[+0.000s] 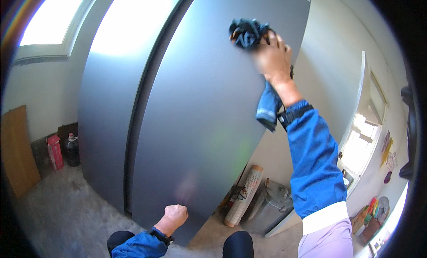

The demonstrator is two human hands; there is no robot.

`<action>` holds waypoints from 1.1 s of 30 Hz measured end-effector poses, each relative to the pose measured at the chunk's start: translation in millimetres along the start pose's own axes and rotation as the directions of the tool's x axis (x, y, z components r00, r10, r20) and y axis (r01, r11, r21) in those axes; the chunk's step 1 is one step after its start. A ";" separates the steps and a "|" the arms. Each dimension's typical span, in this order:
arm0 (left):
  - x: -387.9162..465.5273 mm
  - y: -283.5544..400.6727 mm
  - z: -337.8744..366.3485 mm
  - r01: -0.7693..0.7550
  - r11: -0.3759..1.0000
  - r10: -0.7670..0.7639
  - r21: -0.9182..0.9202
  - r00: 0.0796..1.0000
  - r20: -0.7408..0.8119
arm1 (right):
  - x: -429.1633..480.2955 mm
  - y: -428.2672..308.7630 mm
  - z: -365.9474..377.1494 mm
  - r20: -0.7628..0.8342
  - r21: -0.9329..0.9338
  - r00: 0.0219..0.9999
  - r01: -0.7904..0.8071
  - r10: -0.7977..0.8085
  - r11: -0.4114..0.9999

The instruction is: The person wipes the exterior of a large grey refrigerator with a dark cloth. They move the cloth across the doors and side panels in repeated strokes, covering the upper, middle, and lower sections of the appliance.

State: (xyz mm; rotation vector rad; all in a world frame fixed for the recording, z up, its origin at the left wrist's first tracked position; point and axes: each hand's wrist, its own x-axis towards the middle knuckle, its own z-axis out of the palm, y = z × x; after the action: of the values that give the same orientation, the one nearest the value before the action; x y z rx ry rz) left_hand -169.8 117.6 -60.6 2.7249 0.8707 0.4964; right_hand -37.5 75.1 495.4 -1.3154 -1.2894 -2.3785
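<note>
My right hand (275, 56) grips a bunched dark blue cloth (248, 32) at the upper part of a grey refrigerator door (196, 101). A lighter blue end of the cloth with a pale stripe hangs below the wrist. Part of this hand is blurred. Low down, my left hand (176, 215) is curled into a fist in front of the same door, and nothing shows in it. Whether the fist touches the door I cannot tell. A dark vertical gap (141, 91) separates this door from the left door (106, 101).
Right of the refrigerator, a printed roll (245, 196) leans beside a lidded metal pot (268, 208). On the left are a dark bottle (72, 150), a red box (55, 152) and a brown board (20, 151) by the wall. My knees (238, 244) are close to the refrigerator.
</note>
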 end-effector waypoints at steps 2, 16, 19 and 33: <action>1.2 -2.2 2.0 -0.002 1.000 0.001 0.020 0.999 0.053 | 22.9 -7.7 18.2 -0.056 -0.019 0.998 -0.038 0.037 0.999; -0.2 -7.0 -8.2 0.017 1.000 -0.018 0.007 0.994 0.112 | -1.8 -205.6 -1.0 0.200 0.501 0.901 0.243 -0.385 0.830; -2.0 -13.5 -11.3 0.035 0.999 -0.036 0.016 0.992 0.118 | -62.5 -255.0 -18.4 -0.094 0.550 0.871 0.449 -0.482 0.704; -14.8 -30.4 -20.0 0.004 0.997 -0.024 0.083 0.968 0.248 | -178.6 -196.8 -73.9 -0.145 0.778 0.632 0.548 -0.761 0.307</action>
State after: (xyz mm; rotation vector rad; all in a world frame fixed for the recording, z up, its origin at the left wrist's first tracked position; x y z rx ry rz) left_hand -204.5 135.4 -55.7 2.7721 0.8592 0.1122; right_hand -69.2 96.2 222.2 -0.8443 -2.9788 -1.4566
